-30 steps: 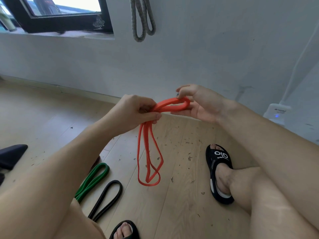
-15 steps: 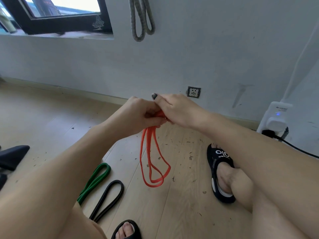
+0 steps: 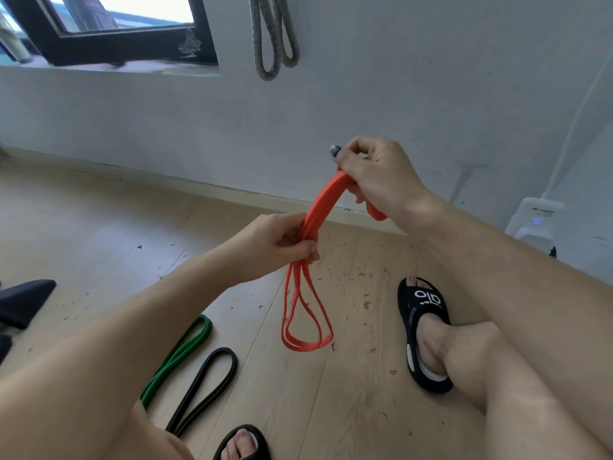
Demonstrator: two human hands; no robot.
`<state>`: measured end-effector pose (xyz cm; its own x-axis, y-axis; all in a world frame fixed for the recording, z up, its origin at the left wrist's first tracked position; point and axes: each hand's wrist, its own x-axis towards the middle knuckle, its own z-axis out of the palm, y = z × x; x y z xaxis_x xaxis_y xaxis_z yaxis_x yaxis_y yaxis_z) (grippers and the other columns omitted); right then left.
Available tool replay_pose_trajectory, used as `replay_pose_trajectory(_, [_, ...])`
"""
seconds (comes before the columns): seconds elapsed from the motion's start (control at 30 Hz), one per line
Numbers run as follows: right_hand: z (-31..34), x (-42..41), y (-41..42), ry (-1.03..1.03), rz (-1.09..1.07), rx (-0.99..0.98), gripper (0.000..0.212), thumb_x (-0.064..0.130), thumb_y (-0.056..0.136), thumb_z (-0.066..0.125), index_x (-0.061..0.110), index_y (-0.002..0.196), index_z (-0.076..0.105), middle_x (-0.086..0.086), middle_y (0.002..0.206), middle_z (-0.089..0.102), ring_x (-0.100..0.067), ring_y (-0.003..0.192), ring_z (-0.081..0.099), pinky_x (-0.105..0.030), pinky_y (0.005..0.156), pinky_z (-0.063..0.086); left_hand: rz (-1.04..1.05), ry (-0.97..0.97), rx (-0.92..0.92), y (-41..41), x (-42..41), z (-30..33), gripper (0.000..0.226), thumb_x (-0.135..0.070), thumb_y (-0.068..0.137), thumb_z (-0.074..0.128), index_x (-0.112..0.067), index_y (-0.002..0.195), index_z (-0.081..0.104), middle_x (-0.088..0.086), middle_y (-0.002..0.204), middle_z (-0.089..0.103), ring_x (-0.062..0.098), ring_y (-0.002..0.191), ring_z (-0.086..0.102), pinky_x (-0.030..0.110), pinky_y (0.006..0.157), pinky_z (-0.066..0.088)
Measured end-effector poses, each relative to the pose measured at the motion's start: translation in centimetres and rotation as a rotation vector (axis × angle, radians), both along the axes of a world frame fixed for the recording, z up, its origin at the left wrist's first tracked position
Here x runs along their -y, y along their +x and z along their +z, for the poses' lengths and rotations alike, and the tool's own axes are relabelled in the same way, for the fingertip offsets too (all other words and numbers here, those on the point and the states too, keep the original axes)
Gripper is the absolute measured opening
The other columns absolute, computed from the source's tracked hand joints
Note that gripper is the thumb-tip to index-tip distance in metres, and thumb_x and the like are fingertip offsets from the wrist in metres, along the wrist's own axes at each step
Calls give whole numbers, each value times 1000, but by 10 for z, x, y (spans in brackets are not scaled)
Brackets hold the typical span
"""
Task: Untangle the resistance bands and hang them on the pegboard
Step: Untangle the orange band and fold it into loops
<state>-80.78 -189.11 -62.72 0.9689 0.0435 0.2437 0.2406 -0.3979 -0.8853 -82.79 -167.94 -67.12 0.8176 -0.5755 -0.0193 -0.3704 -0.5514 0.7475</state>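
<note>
- Since half a second ago, my hands have come apart: my right hand [image 3: 381, 175] has risen toward the upper middle of the frame, pulling the top of the orange band [image 3: 323, 207] up and away from my left hand [image 3: 282, 244], which has stayed near the centre.
- My right hand's fingers curl round the band's upper end, and a short orange bit pokes out below my palm.
- My left hand grips the gathered strands lower down, fingers wrapped round them.
- Between the two hands the band runs as a flat, slanting stretch; below my left hand its loops hang down over the wooden floor [image 3: 99, 234], ending just right of centre.
- At the lower left, a green band [image 3: 180, 353] and a black band [image 3: 207, 383] lie side by side on the floor, close but apart.
- A grey band [image 3: 273, 38] hangs on the wall [image 3: 431, 94] at the top centre.
- My feet wear black slides: one [image 3: 423, 330] at the right, another [image 3: 243, 443] at the bottom edge.
- A window [image 3: 109, 31] fills the upper left; a white plug-in device [image 3: 535, 224] sits at the right edge.
</note>
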Motion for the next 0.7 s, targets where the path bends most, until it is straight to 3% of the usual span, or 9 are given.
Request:
replay_pose_trajectory(0.23, [-10,31,12,-72,-8,-101,35,34,104,58,3,87,62,-4,58,52,-10,44,45,-25,50,42,18,-69,20,3,-2,20,16,-26,100,61,-12,104,68,-1,93,78,26,90,74,50,87,60])
replay_pose_trajectory(0.3, [-13,32,12,-67,24,-126,39,33,104,57,-3,90,61,-5,58,51,-13,45,44,-25,47,40,3,-102,-34,2,-3,23,21,-26,100,61,-10,110,70,2,95,78,27,92,75,47,89,61])
replay_pose_trajectory(0.43, [-9,26,8,-61,96,-92,33,34,104,56,7,85,61,-1,55,51,-11,44,45,-21,45,40,27,-168,-287,3,-9,19,25,-17,101,60,-11,123,68,6,107,78,24,99,76,36,88,62])
replay_pose_trajectory(0.53, [-8,21,6,-101,110,-60,33,35,105,56,8,86,61,-3,56,53,-10,41,44,-21,42,38,31,-134,-282,5,-12,15,27,-18,101,59,-13,126,67,2,110,78,20,102,76,38,92,61])
replay_pose_trajectory(0.6, [-11,23,8,-206,94,-54,37,39,105,53,9,86,61,-3,54,57,-11,41,48,-26,47,42,51,-144,-233,6,-14,17,25,-19,101,60,-12,123,69,3,107,79,19,102,75,39,96,59])
replay_pose_trajectory(0.7, [-18,25,10,-489,145,-188,49,47,108,37,11,84,60,-1,60,71,-15,55,67,-36,74,53,59,-132,-168,6,-13,21,22,-19,102,59,-11,119,70,5,101,79,19,98,76,38,92,61])
